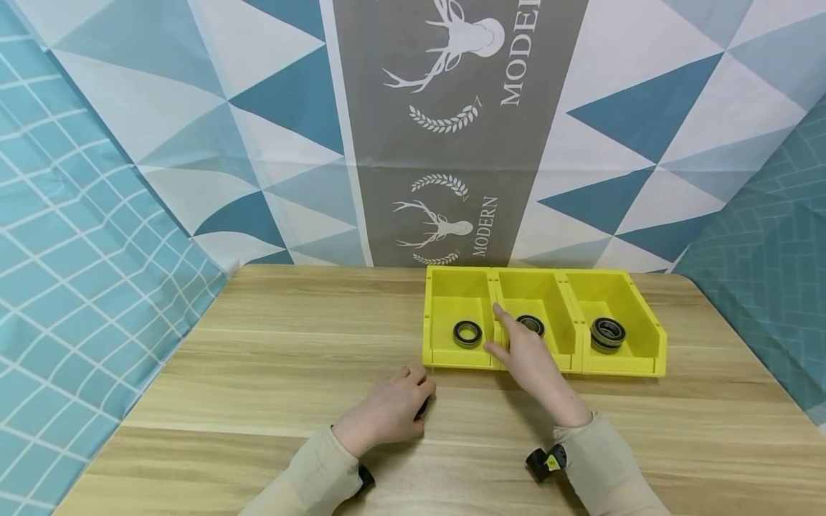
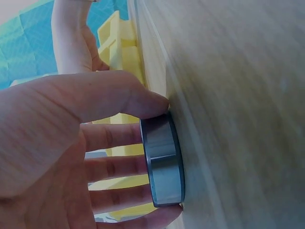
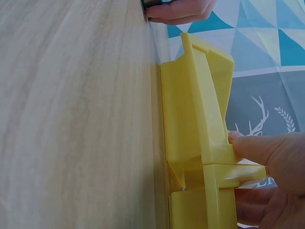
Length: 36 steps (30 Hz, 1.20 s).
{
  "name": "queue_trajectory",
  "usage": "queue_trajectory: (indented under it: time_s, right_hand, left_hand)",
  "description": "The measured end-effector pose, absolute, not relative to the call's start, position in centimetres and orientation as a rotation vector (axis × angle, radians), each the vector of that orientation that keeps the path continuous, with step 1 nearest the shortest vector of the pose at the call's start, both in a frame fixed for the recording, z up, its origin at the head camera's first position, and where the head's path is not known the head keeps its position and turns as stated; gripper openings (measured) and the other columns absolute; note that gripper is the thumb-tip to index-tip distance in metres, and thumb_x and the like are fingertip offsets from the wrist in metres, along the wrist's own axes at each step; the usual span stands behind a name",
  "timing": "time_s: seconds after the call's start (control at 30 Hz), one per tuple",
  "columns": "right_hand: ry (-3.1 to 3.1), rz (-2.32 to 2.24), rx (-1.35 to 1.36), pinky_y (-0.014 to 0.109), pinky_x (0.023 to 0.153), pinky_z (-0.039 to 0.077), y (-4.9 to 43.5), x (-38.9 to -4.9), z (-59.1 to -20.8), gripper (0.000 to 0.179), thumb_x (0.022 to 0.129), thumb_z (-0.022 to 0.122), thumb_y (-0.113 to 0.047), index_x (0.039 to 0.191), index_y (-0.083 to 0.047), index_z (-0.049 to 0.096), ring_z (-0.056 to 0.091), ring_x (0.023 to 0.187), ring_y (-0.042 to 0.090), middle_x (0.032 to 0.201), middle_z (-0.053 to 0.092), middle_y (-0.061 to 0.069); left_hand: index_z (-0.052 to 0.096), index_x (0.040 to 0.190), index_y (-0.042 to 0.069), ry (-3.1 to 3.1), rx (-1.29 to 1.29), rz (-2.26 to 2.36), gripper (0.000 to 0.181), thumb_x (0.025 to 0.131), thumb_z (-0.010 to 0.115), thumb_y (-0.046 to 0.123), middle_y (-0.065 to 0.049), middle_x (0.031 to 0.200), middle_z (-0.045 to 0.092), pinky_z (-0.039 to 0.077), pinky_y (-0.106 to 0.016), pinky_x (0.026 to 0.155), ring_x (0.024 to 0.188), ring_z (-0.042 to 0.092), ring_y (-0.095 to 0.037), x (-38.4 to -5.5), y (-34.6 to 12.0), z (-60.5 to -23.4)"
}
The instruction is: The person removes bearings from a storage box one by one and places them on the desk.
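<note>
My left hand [image 1: 390,408] grips a ball bearing [image 2: 164,160] by its rim, thumb on one side and fingers around the other. The bearing stays low at the wooden tabletop, mostly hidden by the hand in the head view. My right hand [image 1: 532,358] reaches over the front of the yellow bins [image 1: 622,367], at the divider between the left and middle compartments. Its thumb and forefinger are spread and fairly straight. A bearing [image 1: 467,334] lies in the left compartment. Another bearing [image 1: 531,325] in the middle one is partly covered by the right hand.
Stacked bearings [image 1: 608,335] sit in the right compartment. The bins stand at the back of the wooden table [image 1: 290,344], close to a patterned backdrop [image 1: 445,143]. Blue sheets [image 1: 84,236] hang at the sides.
</note>
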State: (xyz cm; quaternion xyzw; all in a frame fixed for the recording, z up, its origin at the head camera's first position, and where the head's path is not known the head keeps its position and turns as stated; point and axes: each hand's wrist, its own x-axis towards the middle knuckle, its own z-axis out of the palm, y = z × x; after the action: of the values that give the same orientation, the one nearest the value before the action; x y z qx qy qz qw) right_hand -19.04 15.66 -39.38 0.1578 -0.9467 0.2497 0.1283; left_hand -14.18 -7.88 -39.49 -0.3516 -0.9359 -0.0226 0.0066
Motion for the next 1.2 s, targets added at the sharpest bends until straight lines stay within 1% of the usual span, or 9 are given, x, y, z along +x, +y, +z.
queue_trajectory:
  time_s: [0.2, 0.37, 0.47, 0.6, 0.67, 0.83, 0.97, 1.07, 1.2]
  right_hand:
    - [-2.757, 0.736, 0.451, 0.045, 0.081, 0.048, 15.7, -19.0, -39.5, 0.069, 0.083, 0.065, -0.024, 0.140, -0.002, 0.033, 0.060, 0.092, 0.035, 0.128, 0.051, 0.022]
    - [-2.752, 0.737, 0.448, 0.046, 0.082, 0.047, 15.9, -18.9, -39.3, 0.069, 0.083, 0.065, -0.023, 0.140, -0.002, 0.033, 0.059, 0.095, 0.037, 0.127, 0.051, 0.022]
    - [-2.752, 0.731, 0.438, 0.046, 0.081, 0.047, 16.0, -18.9, -39.3, 0.069, 0.083, 0.065, -0.023, 0.140, -0.002, 0.032, 0.060, 0.091, 0.036, 0.125, 0.052, 0.023]
    - [-2.777, 0.732, 0.431, 0.042, 0.074, 0.049, 15.9, -19.0, -39.3, 0.069, 0.083, 0.064, -0.024, 0.140, -0.002, 0.032, 0.057, 0.067, 0.025, 0.115, 0.058, 0.022]
    - [-2.790, 0.741, 0.427, 0.039, 0.069, 0.048, 15.9, -19.0, -39.3, 0.069, 0.083, 0.064, -0.025, 0.140, -0.003, 0.031, 0.049, 0.058, 0.018, 0.099, 0.062, 0.019]
    - [-2.796, 0.743, 0.423, 0.036, 0.067, 0.046, 15.7, -19.0, -39.2, 0.069, 0.083, 0.064, -0.024, 0.140, -0.003, 0.031, 0.038, 0.053, 0.013, 0.076, 0.056, 0.010]
    - [-2.777, 0.727, 0.429, 0.039, 0.071, 0.049, 15.6, -19.0, -39.3, 0.069, 0.082, 0.065, -0.024, 0.140, -0.002, 0.033, 0.048, 0.060, 0.016, 0.101, 0.062, 0.019]
    - [-2.765, 0.723, 0.438, 0.041, 0.074, 0.050, 15.6, -19.0, -39.3, 0.069, 0.082, 0.066, -0.024, 0.139, -0.002, 0.033, 0.056, 0.068, 0.021, 0.119, 0.057, 0.022]
    - [-2.754, 0.732, 0.448, 0.043, 0.076, 0.049, 15.6, -18.9, -39.3, 0.069, 0.082, 0.065, -0.022, 0.139, -0.001, 0.033, 0.059, 0.076, 0.028, 0.124, 0.053, 0.023]
  left_hand:
    - [0.057, 0.097, 0.015, -2.939, -1.101, -0.078, 0.032, 0.070, 0.071, 0.025, 0.000, 0.094, 0.052, 0.046, -0.032, 0.068, 0.083, 0.050, -0.017, -14.2, -7.9, -39.5]
    - [0.057, 0.098, 0.015, -2.951, -1.112, -0.060, 0.031, 0.072, 0.070, 0.026, 0.000, 0.094, 0.051, 0.046, -0.032, 0.066, 0.084, 0.049, -0.017, -14.3, -7.7, -39.3]
    - [0.056, 0.100, 0.014, -2.969, -1.120, -0.042, 0.034, 0.072, 0.070, 0.027, -0.001, 0.096, 0.051, 0.046, -0.030, 0.066, 0.084, 0.049, -0.017, -14.4, -7.4, -39.1]
    - [0.056, 0.106, 0.011, -3.011, -1.121, -0.009, 0.038, 0.075, 0.067, 0.031, -0.002, 0.100, 0.054, 0.047, -0.031, 0.071, 0.086, 0.051, -0.018, -14.5, -7.2, -38.7]
    - [0.057, 0.108, 0.009, -3.043, -1.108, -0.012, 0.039, 0.078, 0.065, 0.033, -0.004, 0.102, 0.055, 0.047, -0.032, 0.075, 0.088, 0.053, -0.020, -14.6, -7.1, -38.4]
    - [0.059, 0.100, 0.009, -3.067, -1.088, -0.047, 0.021, 0.085, 0.060, 0.024, -0.003, 0.098, 0.059, 0.047, -0.033, 0.081, 0.091, 0.056, -0.019, -15.0, -6.9, -37.7]
    - [0.061, 0.095, 0.010, -3.007, -1.141, -0.045, 0.010, 0.089, 0.053, 0.014, -0.001, 0.088, 0.059, 0.048, -0.030, 0.073, 0.082, 0.057, -0.015, -15.3, -6.6, -37.1]
    - [0.062, 0.093, 0.011, -2.945, -1.169, -0.033, 0.010, 0.089, 0.053, 0.015, 0.001, 0.084, 0.059, 0.047, -0.028, 0.068, 0.075, 0.055, -0.012, -15.5, -6.2, -36.7]
    - [0.062, 0.093, 0.011, -2.884, -1.172, -0.001, 0.010, 0.087, 0.058, 0.017, 0.001, 0.084, 0.060, 0.047, -0.028, 0.067, 0.074, 0.055, -0.012, -16.0, -5.8, -36.1]
